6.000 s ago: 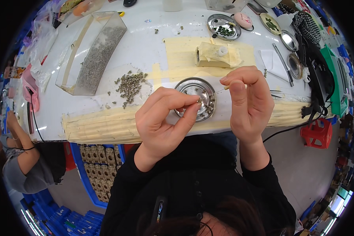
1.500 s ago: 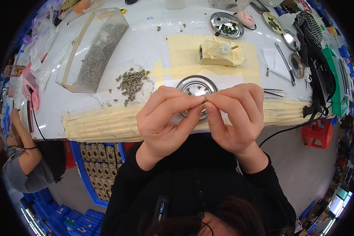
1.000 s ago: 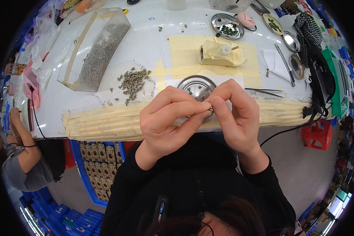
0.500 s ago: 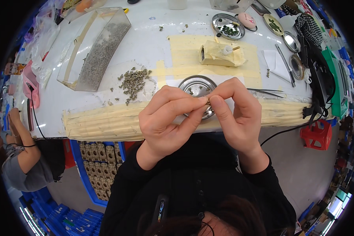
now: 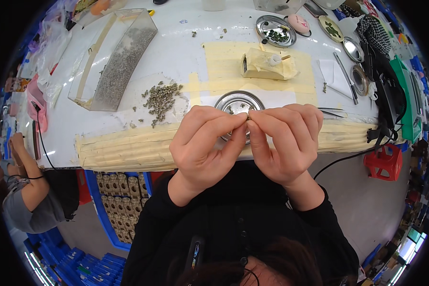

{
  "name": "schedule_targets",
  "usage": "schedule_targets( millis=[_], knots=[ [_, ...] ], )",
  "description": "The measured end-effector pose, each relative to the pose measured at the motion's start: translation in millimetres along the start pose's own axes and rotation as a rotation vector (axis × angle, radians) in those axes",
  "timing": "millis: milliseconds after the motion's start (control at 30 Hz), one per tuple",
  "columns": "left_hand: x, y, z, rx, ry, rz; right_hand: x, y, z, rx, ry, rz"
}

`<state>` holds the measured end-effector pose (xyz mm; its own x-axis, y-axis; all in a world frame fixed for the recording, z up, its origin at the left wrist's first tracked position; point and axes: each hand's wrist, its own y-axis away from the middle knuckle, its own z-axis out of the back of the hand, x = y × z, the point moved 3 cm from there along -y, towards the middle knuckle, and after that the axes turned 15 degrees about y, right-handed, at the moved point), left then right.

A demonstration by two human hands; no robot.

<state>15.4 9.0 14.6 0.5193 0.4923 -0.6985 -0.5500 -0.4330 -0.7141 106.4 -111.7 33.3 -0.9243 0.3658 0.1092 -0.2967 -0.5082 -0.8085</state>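
My left hand (image 5: 200, 145) and my right hand (image 5: 287, 143) meet fingertip to fingertip above a round steel dish (image 5: 221, 101). Both pinch a tiny brownish metal part (image 5: 248, 117) between thumb and index finger. Its exact shape is mostly hidden by the fingertips. Several similar little pieces lie in the dish, whose near side my hands cover. To the left of my left hand, a loose pile of small metal parts (image 5: 160, 101) rests on the white table. Tweezers (image 5: 332, 113) stick out beyond my right hand's knuckles.
A clear bin of small parts (image 5: 121, 64) stands at left. Behind the dish sits a tape-wrapped block (image 5: 269, 66). A steel plate with dark green pieces (image 5: 275, 32) is at far right. Yellow tape pads the table's front edge (image 5: 124, 150). Another person's arm (image 5: 31, 167) shows at left.
My right hand has turned, its fingers now lying more level and its knuckles covering part of the tweezers. The pinched fingertips have shifted slightly left and away from me.
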Motion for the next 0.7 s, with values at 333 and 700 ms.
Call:
schedule_targets(
  millis=[333, 700],
  knots=[
    [3.7, -4.6, 9.4, 0.034, 0.270, 0.112, -6.0, 1.7, -8.8, 0.373, -0.909, -0.647],
    [-0.4, 0.2, 2.8, 0.047, 0.061, 0.039, -6.4, -4.0, -0.6, 0.089, -0.313, -0.199]
  ],
)
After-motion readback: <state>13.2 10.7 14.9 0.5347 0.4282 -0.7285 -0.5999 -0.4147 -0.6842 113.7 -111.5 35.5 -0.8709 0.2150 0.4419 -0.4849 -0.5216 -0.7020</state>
